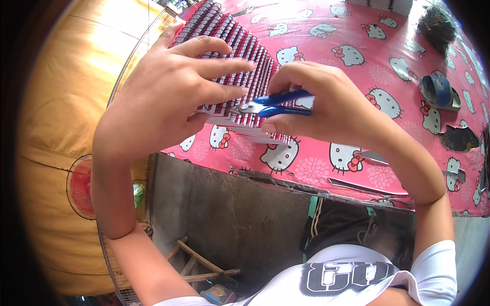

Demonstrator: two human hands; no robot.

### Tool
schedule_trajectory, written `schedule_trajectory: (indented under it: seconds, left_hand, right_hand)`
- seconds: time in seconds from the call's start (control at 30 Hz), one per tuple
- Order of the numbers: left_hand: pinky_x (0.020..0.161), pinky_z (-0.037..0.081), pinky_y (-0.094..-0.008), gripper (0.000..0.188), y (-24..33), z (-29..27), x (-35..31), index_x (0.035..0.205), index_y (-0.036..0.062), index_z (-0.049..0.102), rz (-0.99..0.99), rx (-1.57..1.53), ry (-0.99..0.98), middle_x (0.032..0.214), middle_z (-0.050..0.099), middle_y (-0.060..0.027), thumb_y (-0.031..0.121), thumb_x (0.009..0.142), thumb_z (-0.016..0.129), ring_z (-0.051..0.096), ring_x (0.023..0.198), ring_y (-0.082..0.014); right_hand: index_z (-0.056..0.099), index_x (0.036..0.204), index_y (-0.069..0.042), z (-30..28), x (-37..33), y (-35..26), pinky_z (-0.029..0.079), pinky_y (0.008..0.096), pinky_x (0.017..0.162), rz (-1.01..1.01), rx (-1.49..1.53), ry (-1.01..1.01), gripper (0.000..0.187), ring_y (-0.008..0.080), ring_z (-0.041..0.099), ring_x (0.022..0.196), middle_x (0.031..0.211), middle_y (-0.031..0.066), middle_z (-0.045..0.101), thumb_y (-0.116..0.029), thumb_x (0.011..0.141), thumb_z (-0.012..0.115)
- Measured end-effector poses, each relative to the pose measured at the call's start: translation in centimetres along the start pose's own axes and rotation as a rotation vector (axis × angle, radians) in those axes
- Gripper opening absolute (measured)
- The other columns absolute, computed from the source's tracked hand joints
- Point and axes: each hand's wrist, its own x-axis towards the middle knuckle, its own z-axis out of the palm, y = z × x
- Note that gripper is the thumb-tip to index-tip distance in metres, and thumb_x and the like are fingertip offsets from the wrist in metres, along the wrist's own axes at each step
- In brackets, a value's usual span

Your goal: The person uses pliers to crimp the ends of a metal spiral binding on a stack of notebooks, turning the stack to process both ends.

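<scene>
A long row of spiral-bound notebooks (258, 58) with dark coils and pink-and-white edges stands packed together on the table. Over its near left part my left hand (171, 84) rests with fingers spread across the coils, the thumb by the lower edge. Blue-handled wire cutters (278, 110) sit in my right hand (334, 97), fingers and thumb closed round the handles. Their metal jaws point left and meet the coil ends close to my left fingertips. Whether a wire is between the jaws cannot be made out.
The pink table cover (316, 168) has cartoon cats and torn patches. At the right lie a blue-and-grey roll-like object (438, 92) and a black tangled clump (436, 28). More notebooks (388, 5) stand at the far edge. A pink fan (80, 186) and wooden frame (201, 260) are left below.
</scene>
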Motion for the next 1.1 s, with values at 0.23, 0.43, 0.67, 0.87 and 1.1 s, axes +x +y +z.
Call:
schedule_trajectory:
  seconds: [0.23, 0.43, 0.67, 0.87, 1.1]
  left_hand:
    - [0.111, 0.027, -0.0574, 0.042, -0.1, -0.3, -0.1, 0.101, 0.0153, 0.074, -0.006, 0.018, -0.048, 0.115, 0.069, 0.0008, 0.008, 0.060, 0.075, 0.054, 0.122, -0.0260]
    - [0.114, 0.024, -0.0555, 0.042, 0.3, -0.5, 0.5, 0.103, 0.0164, 0.073, -0.045, 0.017, -0.058, 0.117, 0.068, 0.0011, 0.011, 0.061, 0.077, 0.053, 0.124, -0.0233]
    - [0.114, 0.027, -0.0538, 0.042, 2.3, 0.7, 0.5, 0.102, 0.0167, 0.073, -0.085, 0.261, -0.029, 0.122, 0.065, 0.0006, 0.014, 0.060, 0.078, 0.052, 0.124, -0.0217]
    - [0.115, 0.026, -0.0536, 0.041, 2.2, 0.6, 0.5, 0.098, 0.0104, 0.071, -0.078, 0.224, 0.001, 0.120, 0.066, -0.0033, 0.010, 0.057, 0.079, 0.053, 0.123, -0.0248]
    - [0.115, 0.026, -0.0539, 0.043, 1.9, 0.8, 0.1, 0.098, 0.0101, 0.071, -0.075, 0.181, 0.010, 0.119, 0.066, -0.0047, 0.008, 0.056, 0.079, 0.053, 0.124, -0.0262]
  right_hand:
    - [0.065, 0.088, 0.000, 1.4, -0.3, 0.2, 0.052, 0.0401, 0.067, -0.123, -0.082, 0.103, 0.036, 0.0293, 0.065, 0.075, 0.077, 0.0140, 0.065, -0.031, 0.075, 0.078]
    - [0.069, 0.093, 0.001, -0.4, 0.5, 0.8, 0.050, 0.0306, 0.060, 0.620, 0.598, -0.333, 0.051, 0.0153, 0.065, 0.067, 0.076, 0.0082, 0.069, -0.047, 0.078, 0.078]
    - [0.062, 0.100, -0.003, 1.0, -2.2, 1.5, 0.050, 0.0415, 0.074, -0.115, -0.115, 0.048, 0.043, 0.0338, 0.062, 0.086, 0.091, 0.0141, 0.063, -0.032, 0.072, 0.079]
    - [0.060, 0.103, -0.007, 1.9, -2.0, 1.5, 0.046, 0.0443, 0.081, -0.277, -0.241, 0.214, 0.042, 0.0316, 0.060, 0.093, 0.092, 0.0109, 0.061, -0.031, 0.074, 0.078]
    - [0.061, 0.098, -0.007, 2.4, -1.3, 1.9, 0.050, 0.0430, 0.077, -0.145, -0.073, 0.106, 0.040, 0.0324, 0.062, 0.087, 0.092, 0.0106, 0.062, -0.031, 0.072, 0.079]
